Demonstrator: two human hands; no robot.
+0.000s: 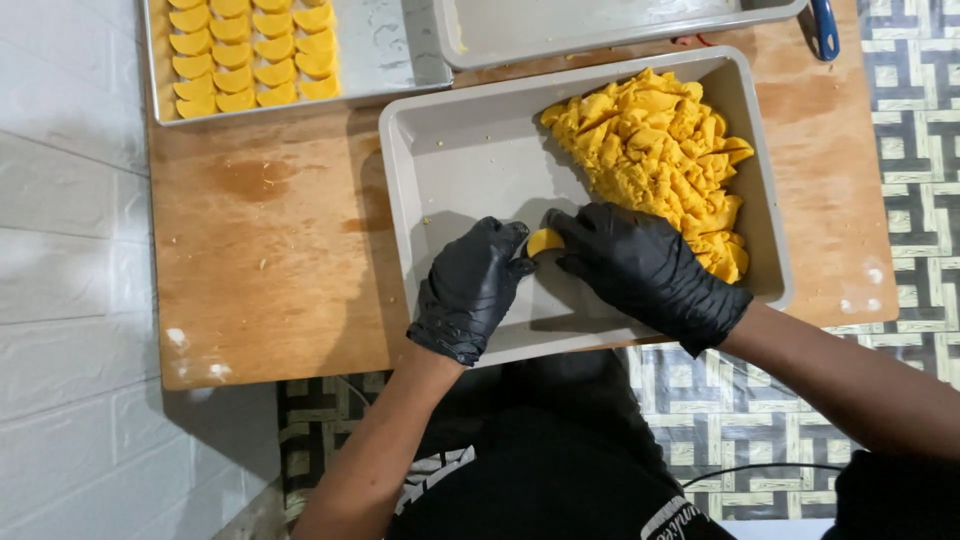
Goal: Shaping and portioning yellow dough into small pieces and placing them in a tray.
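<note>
Two black-gloved hands meet low in the centre of the frame, over a wooden table (270,250) that fills most of the upper picture, with patterned floor to its right and pale wall tiles to its left. On the table, in the middle, sits a large grey tray (440,160); its right half is heaped with a pile of yellow dough pieces (660,150), its left half bare. In the upper left corner lies a flat metal baking sheet (390,50) carrying neat rows of shaped yellow crescents (250,50). Another grey tray (600,25) pokes in at the top centre, and a blue handle (824,28) shows at the top right. The right hand (640,265) rests on the big tray's floor just beside the heap, the left hand (475,285) opposite it. Between their fingertips is a small yellow dough piece (543,240), pinched from both sides, with both hands closed on it.
</note>
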